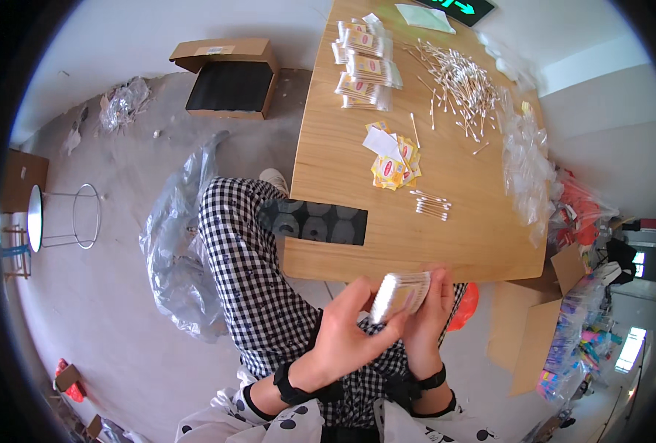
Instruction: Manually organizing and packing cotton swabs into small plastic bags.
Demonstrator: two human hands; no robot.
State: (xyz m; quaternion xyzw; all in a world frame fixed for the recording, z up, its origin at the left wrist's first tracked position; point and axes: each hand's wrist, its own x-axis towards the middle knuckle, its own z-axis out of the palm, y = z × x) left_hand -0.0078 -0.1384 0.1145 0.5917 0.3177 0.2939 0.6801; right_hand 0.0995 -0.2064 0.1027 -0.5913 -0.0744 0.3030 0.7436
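Observation:
Over the near edge of the table, my left hand (341, 325) and my right hand (427, 317) hold a small packet of cotton swabs (402, 294) between them. White swab tips face left in it, and a yellowish label shows faintly through the front. My left fingers and thumb grip its left side, while my right hand closes around its right end. On the table ahead lies a short row of loose cotton swabs (432, 206). Beyond it is a loose pile of yellow and white cards (394, 164).
The wooden table (335, 155) bears stacked swab packets (367, 65), a heap of loose swabs (466, 83) and clear plastic bags (526, 159). A dark strip with round shapes (317, 222) overlaps its left edge. An open carton (232, 85) and crumpled plastic (180, 251) lie on the floor.

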